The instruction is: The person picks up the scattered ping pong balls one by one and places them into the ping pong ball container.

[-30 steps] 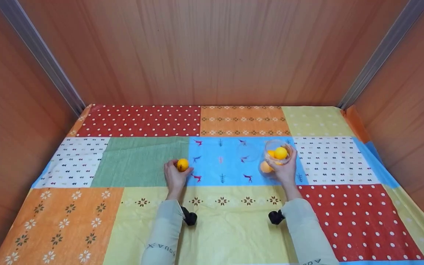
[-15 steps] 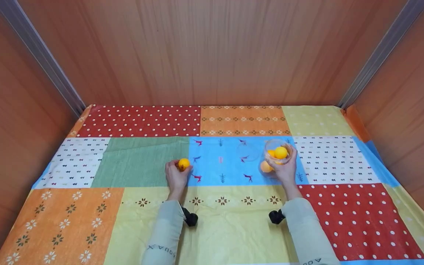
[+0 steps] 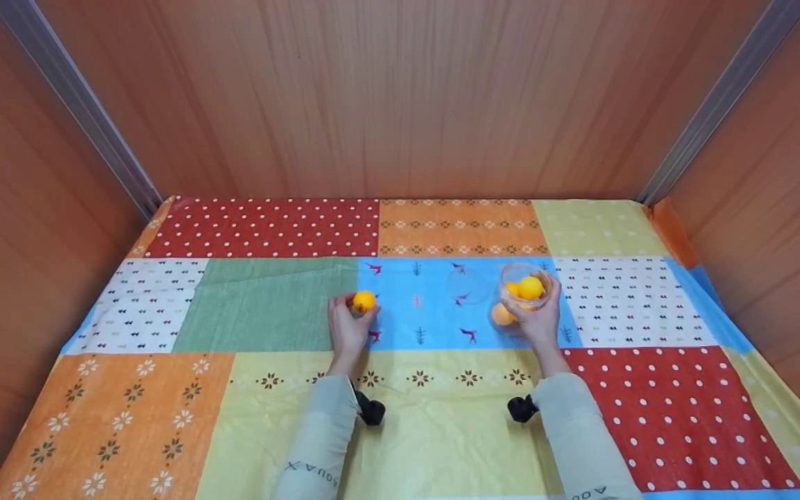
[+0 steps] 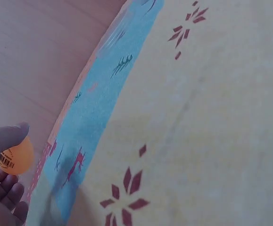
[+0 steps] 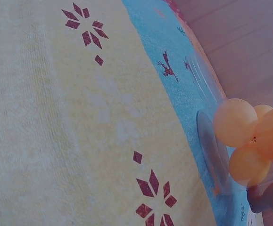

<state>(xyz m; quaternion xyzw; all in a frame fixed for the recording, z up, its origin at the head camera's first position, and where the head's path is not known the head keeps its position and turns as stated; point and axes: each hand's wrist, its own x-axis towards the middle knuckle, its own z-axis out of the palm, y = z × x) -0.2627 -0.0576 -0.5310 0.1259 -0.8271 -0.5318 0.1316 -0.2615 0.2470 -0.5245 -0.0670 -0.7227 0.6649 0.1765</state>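
My left hand pinches an orange ping-pong ball between thumb and fingers, above where the green and blue patches meet. Dark print and a barcode show on that ball in the left wrist view. On the right, my right hand grips the side of a clear jar standing on the blue patch. Several orange ping-pong balls are piled inside it. The fingers behind the jar are partly hidden in the head view.
A clear round lid lies flat on the blue patch, just left of the jar. The patchwork tablecloth covers the table. Wood-grain panels close in the back and both sides.
My left hand has moved right and slightly away from me, carrying the pinched ping-pong ball toward the jar. The right hand and the jar have stayed in place.
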